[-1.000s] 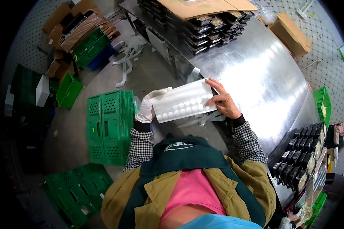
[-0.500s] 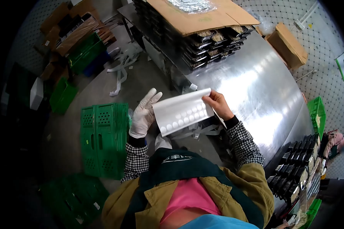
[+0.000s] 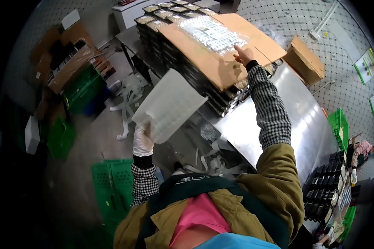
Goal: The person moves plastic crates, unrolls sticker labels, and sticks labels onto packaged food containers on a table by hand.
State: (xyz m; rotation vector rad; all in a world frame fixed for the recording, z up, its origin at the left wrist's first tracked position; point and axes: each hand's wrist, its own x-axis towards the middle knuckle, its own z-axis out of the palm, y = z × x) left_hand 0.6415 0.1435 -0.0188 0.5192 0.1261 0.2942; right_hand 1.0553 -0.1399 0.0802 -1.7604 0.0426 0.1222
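My left hand [image 3: 143,135], in a white glove, grips the lower edge of a white sheet of round stickers [image 3: 170,108]. The sheet is tilted up, and its rows of circles show only faintly. My bare right hand [image 3: 244,54] is stretched out over a flat piece of cardboard [image 3: 195,54], fingers apart and holding nothing I can see. Close to its fingertips lies a shiny clear plastic packet [image 3: 210,34]; whether they touch it I cannot tell. Beneath the cardboard are stacks of black food trays [image 3: 157,25] on the metal table [image 3: 295,108].
Green crates [image 3: 112,182] stand at the lower left. White strips [image 3: 124,108] litter the floor. An open cardboard box [image 3: 305,62] lies beyond the table. At the right are more black trays [image 3: 326,186] and another person [image 3: 360,155].
My right hand has let go of the sticker sheet and reached forward over the cardboard. My left hand now holds the sheet alone, turned upward. The view has shifted, showing more of the tray stacks.
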